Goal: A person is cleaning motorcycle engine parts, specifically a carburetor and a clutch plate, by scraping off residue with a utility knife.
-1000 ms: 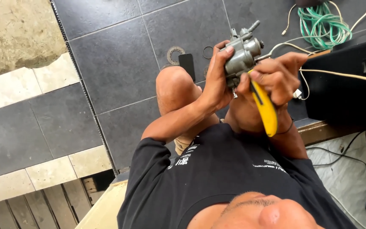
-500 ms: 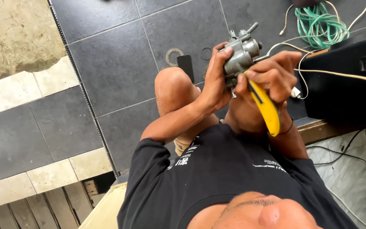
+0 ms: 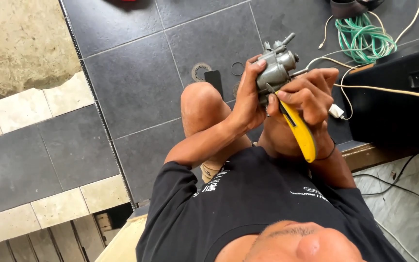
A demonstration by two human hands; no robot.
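Seemingly heavy, rigid and knobbly, the grey metal carburetor (image 3: 276, 68) sits at one o'clock, left hand (image 3: 248, 99) clamped around its body; right hand (image 3: 306, 94) grips a yellow-handled utility knife (image 3: 297, 128).

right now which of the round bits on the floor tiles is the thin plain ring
The thin plain ring lies nearest the left hand, just an open wire-thin circle. The toothed disc left of it is wider, with a notched band.

Dark tile floor (image 3: 136, 73): green hose (image 3: 364, 41), metal rings (image 3: 201, 72).
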